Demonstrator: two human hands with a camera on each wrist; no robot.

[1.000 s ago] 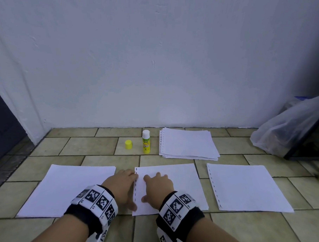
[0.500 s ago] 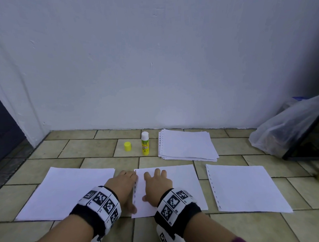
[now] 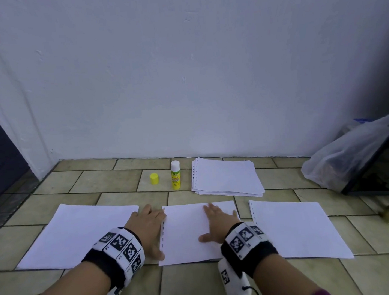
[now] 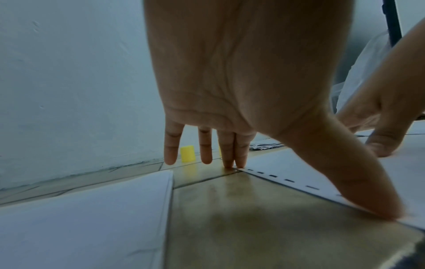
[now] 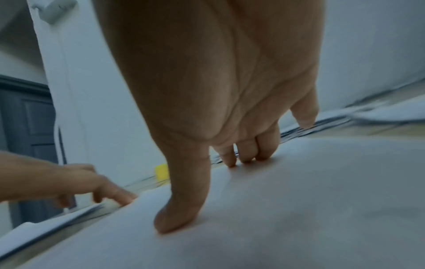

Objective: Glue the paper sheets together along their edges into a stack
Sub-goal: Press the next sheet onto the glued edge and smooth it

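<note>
The flat white punched paper sheet [image 3: 192,232] lies on the glossy tiled floor [image 3: 124,197] under both hands. The left hand [image 3: 148,229], fingers straight, presses its perforated edge; the right hand [image 3: 219,224], flat and released, has slid rightward across the smooth sheet since earlier.

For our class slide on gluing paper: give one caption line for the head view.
Both hands, left hand and right hand, press the middle sheet flat; uncapped glue stick stands behind.
</note>
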